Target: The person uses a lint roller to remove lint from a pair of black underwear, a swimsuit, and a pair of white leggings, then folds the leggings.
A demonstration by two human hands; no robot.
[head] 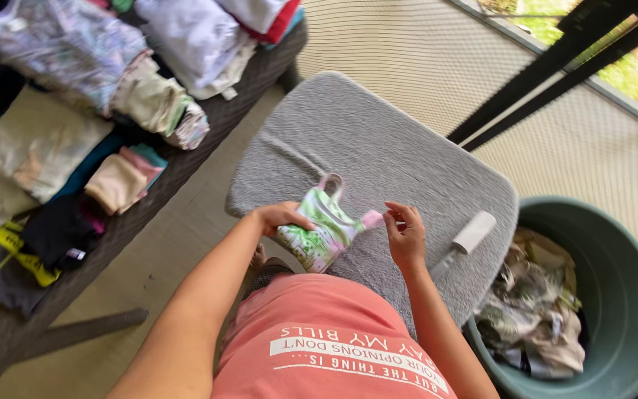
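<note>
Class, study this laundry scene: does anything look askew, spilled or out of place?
Nothing stands out. The lint roller lies flat on the grey ironing board, and the clothes in the green tub are crumpled but contained.

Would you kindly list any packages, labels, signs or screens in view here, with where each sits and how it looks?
Printed shirt front: bottom centre, on the person's coral shirt; white lettering with a white band.
Yellow strip with dark print: left, on dark fabric on the wicker bench; long and narrow.
Small white tag: on black cloth beside it.
No packages, signs or screens.
</note>
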